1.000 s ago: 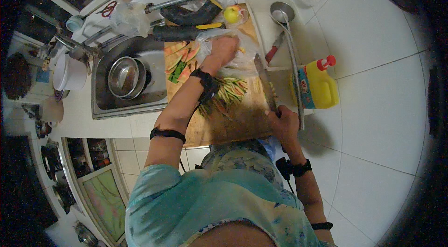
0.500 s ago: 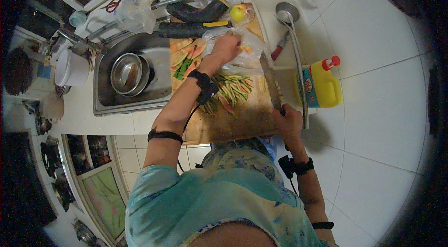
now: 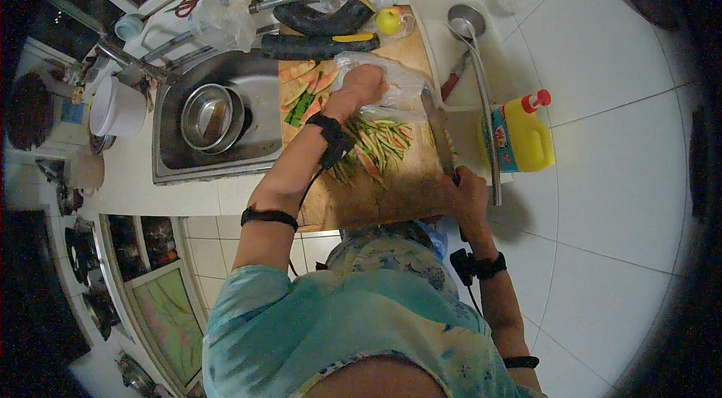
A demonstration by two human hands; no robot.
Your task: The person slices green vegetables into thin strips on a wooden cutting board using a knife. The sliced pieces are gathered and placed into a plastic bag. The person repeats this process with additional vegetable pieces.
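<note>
My left hand point(image 3: 364, 86) is closed at the clear plastic bag point(image 3: 398, 86) on the far part of the wooden cutting board point(image 3: 353, 206). Its fingers curl away from view, so what they hold is hidden. My right hand point(image 3: 468, 193) is wrapped round the handle of a kitchen knife point(image 3: 438, 131), whose broad blade lies along the board's right side, pointing away. Small pale pieces line the blade's right edge. Thin green and pink rind strips point(image 3: 382, 148) are heaped beneath my left forearm. Larger rind slices point(image 3: 307, 93) lie at the board's left.
Two dark winter melon-like pieces point(image 3: 320, 46) and a yellow-red apple point(image 3: 389, 20) sit behind the bag. Left of the board is a steel sink point(image 3: 259, 97) with metal bowls point(image 3: 207, 118). A yellow jug with red pump point(image 3: 530, 135) and a metal rail point(image 3: 490, 135) stand right.
My left hand has shifted slightly nearer and left over the bag, and its fingers are more curled out of sight. My right hand and the knife have barely moved.
</note>
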